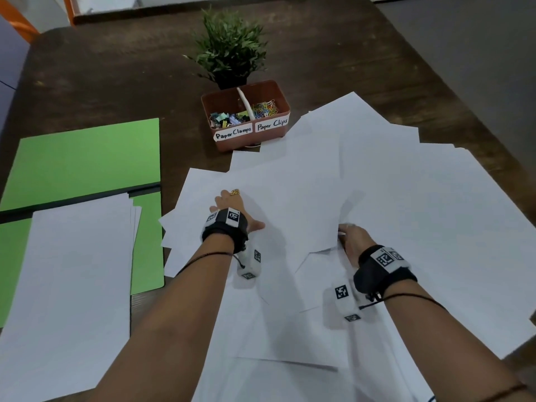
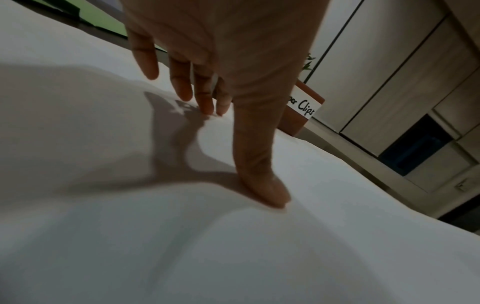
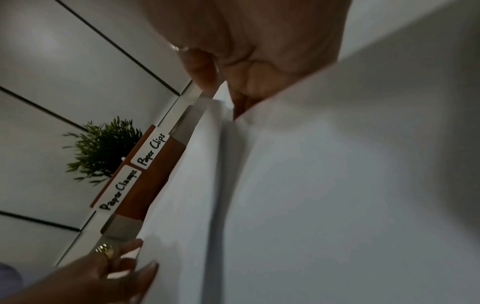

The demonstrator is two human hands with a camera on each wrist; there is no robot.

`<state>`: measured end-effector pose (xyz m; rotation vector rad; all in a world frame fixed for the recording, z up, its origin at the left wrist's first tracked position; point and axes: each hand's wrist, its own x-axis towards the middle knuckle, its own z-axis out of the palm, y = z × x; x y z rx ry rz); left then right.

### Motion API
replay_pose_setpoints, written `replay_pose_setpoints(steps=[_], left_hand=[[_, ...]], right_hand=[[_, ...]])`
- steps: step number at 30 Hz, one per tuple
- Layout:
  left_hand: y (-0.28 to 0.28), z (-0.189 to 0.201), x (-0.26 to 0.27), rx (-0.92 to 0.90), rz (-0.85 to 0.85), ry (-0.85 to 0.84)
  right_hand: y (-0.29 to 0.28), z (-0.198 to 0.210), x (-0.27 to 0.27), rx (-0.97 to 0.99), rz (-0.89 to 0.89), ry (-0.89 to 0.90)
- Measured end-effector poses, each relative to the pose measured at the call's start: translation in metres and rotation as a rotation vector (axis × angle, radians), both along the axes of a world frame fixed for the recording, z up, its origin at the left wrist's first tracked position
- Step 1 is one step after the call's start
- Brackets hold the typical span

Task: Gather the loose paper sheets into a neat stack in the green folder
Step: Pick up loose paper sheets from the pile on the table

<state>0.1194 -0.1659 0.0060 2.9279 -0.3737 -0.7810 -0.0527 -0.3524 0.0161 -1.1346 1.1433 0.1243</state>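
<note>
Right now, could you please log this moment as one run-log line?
left hand: pressing loose white paper sheets | right hand: pinching one sheet's edge | open green folder: partial stack

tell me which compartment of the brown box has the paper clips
The right compartment, labelled "Paper Clips", holding thin colourful wire clips. The left compartment, past the white divider, is labelled "Paper Clamps".

The loose paper sheets (image 1: 377, 198) are covering the right hand's (image 1: 352, 242) fingertips; the lower edge is cropping the sheets.
</note>
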Motion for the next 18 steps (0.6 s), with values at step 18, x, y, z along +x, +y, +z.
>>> replay_pose_setpoints(steps=[18], left_hand=[[0.013,-0.007,-0.018,-0.755,0.427,0.102]], right_hand=[[0.016,-0.018,0.010,-0.485,0.264,0.243]])
